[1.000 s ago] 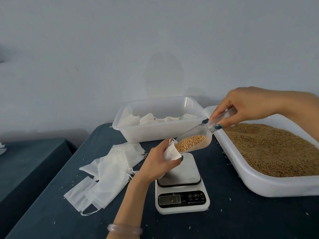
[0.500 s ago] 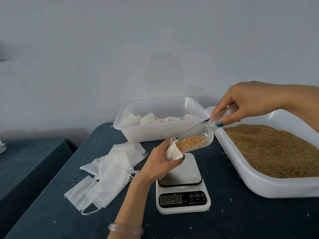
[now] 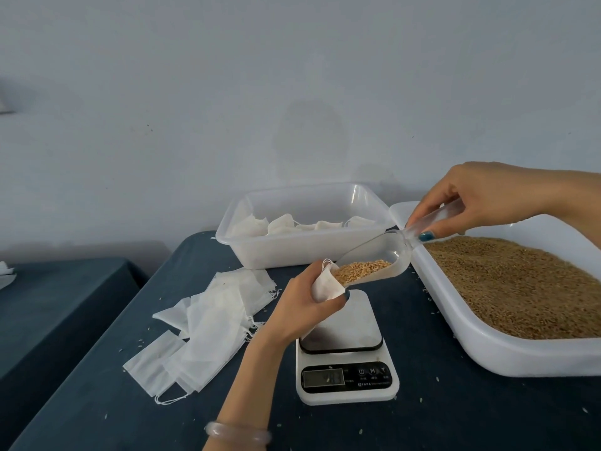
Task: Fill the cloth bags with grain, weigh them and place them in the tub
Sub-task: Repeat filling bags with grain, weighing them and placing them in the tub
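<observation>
My left hand grips a small white cloth bag with its mouth held open above the white kitchen scale. A clear plastic scoop holding brown grain is tilted down into the bag's mouth; my right hand grips its handle. On the right a large white tray holds loose grain. Behind the scale stands a clear tub with several white bags inside.
A pile of empty white cloth bags lies on the dark blue table to the left of the scale. Stray grains dot the tabletop. A second dark table stands lower on the far left. A pale wall is behind.
The right hand has lifted the scoop's handle a little, tilting the scoop more steeply into the bag. The left hand and the bag have stayed over the scale.
</observation>
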`<control>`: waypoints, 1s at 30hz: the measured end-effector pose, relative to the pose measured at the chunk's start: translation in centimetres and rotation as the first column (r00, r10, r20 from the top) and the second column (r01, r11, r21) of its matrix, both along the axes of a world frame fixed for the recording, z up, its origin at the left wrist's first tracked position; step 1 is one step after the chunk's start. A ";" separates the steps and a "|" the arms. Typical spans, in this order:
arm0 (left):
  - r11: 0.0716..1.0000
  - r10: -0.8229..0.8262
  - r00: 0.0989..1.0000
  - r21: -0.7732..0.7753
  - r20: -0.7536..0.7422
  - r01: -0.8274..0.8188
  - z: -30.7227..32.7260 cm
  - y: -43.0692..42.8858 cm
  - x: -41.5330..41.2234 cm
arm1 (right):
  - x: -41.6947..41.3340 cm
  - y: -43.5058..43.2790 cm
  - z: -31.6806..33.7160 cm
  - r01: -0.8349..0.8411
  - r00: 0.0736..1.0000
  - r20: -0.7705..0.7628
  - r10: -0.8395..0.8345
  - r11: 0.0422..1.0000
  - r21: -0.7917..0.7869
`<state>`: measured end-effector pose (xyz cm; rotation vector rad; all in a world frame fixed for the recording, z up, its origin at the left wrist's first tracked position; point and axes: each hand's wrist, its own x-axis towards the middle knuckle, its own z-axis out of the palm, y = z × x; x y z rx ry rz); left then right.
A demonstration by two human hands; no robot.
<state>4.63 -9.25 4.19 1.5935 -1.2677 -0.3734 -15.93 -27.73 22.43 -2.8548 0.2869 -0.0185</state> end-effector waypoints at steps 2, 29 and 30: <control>1.000 -0.003 1.000 0.005 -0.007 0.003 0.0 0.0 0.0 | -0.3 -0.3 -0.3 0.007 1.000 0.009 -0.008 0.999 0.033; 0.984 0.037 0.998 -0.175 -0.046 -0.045 2.9 0.0 0.8 | -5.2 -7.6 -13.2 0.592 0.619 0.269 -0.738 0.664 0.457; 0.984 0.036 0.996 -0.174 -0.080 -0.049 3.1 -0.1 1.0 | -5.3 -7.9 -13.5 0.636 0.632 0.226 -0.741 0.663 0.394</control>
